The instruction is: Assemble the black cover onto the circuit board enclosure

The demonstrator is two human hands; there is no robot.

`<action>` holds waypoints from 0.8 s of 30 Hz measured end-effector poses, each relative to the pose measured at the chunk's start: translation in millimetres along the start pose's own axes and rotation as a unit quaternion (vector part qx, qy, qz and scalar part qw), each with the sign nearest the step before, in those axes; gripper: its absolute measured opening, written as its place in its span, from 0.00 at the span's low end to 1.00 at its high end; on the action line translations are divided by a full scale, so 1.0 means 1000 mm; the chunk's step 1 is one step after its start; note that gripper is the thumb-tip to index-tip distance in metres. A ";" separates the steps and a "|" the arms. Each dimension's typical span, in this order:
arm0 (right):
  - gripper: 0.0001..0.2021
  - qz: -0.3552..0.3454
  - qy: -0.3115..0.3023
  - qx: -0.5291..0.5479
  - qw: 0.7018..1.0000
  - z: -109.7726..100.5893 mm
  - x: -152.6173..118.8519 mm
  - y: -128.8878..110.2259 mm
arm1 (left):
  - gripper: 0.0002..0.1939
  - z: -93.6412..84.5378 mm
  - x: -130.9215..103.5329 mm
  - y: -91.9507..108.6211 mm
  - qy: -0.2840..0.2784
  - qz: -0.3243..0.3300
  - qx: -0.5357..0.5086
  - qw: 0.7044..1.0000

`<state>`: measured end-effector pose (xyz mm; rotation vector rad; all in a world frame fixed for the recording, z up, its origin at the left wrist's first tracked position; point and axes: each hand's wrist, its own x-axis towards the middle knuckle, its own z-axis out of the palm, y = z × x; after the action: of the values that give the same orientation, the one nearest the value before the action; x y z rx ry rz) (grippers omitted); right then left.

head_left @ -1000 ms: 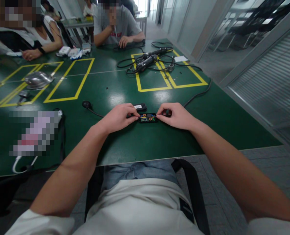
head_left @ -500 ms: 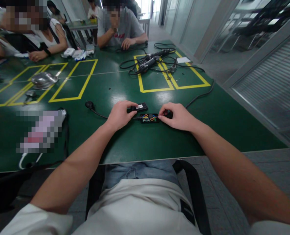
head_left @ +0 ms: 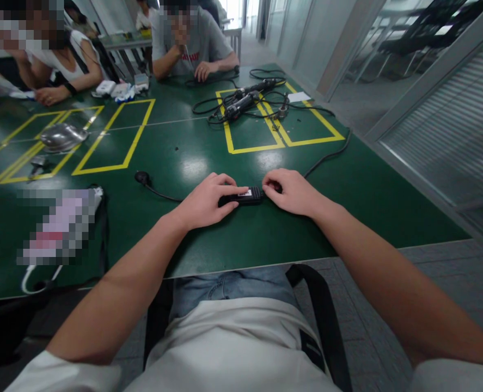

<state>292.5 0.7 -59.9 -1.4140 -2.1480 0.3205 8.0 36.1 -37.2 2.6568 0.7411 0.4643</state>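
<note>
A small black cover with a white label [head_left: 245,195] lies on the green table [head_left: 233,239] between my hands, over the spot where the open black case with its coloured parts lay; that case is now hidden under it. My left hand [head_left: 206,201] grips the cover's left end with thumb and fingers. At the cover's right end, my right hand [head_left: 290,190] pinches the edge with its fingertips. A black cable with a plug [head_left: 144,177] runs from the left toward my left hand.
Yellow tape rectangles [head_left: 114,136] mark the table. Black tools with tangled cables [head_left: 245,100] lie at the far middle, a metal dish [head_left: 61,136] at the left. Two other people sit at the far side. A blurred item [head_left: 57,226] lies near left.
My left hand took the labelled black cover from behind the open case and set it on top of it. The coloured insides are no longer visible. My right hand stayed at the right end.
</note>
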 end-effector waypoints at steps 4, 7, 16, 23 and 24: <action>0.05 -0.001 0.004 0.001 1.000 0.001 0.000 0.002 | 0.22 -0.001 0.000 0.001 -0.001 -0.010 -0.014 1.000; 0.04 0.001 0.004 0.008 1.000 0.001 0.000 0.003 | 0.22 0.002 0.001 0.001 0.015 -0.023 -0.057 0.998; 0.08 -0.016 -0.002 0.029 0.999 0.001 -0.003 -0.004 | 0.11 0.007 0.006 -0.007 0.128 -0.192 -0.015 0.973; 0.04 -0.035 -0.001 0.046 0.998 -0.001 -0.007 -0.013 | 0.06 -0.004 0.000 0.001 0.087 -0.081 0.023 0.993; 0.04 -0.040 0.001 0.048 0.998 -0.002 -0.007 -0.013 | 0.07 -0.005 -0.001 0.003 0.063 -0.066 0.016 0.996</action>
<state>285.5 -11.5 -54.8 -1.2723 -2.1511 0.3868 6.7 34.6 -32.0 2.6068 0.9620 0.5923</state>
